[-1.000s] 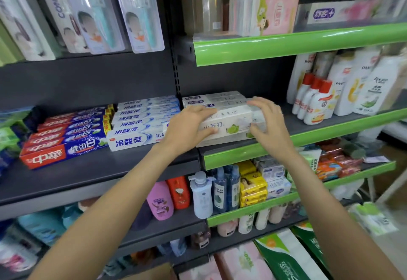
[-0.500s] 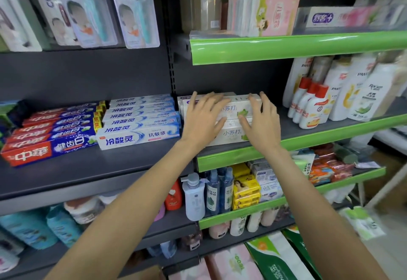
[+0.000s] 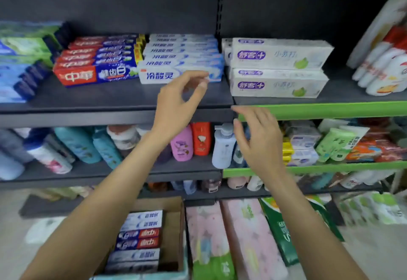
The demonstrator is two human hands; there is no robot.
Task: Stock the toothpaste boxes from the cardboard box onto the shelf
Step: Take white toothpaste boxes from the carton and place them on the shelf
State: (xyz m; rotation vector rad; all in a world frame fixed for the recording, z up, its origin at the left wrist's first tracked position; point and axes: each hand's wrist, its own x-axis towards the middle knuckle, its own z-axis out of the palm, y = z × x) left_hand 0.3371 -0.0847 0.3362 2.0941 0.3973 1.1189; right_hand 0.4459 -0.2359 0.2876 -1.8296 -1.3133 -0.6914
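I see both hands empty in front of the shelf (image 3: 123, 96), left hand (image 3: 176, 105) and right hand (image 3: 257, 138) each with a loose, wide grip, white toothpaste boxes (image 3: 279, 68) stacked on it, more in the cardboard box (image 3: 174, 233) below.

Two bare forearms come into the picture from below. No sleeve covers either of them up to the picture edge. The left hand (image 3: 176, 105) and the right hand (image 3: 258, 138) wear no glove, ring or watch. The fingernails are short and unpainted.
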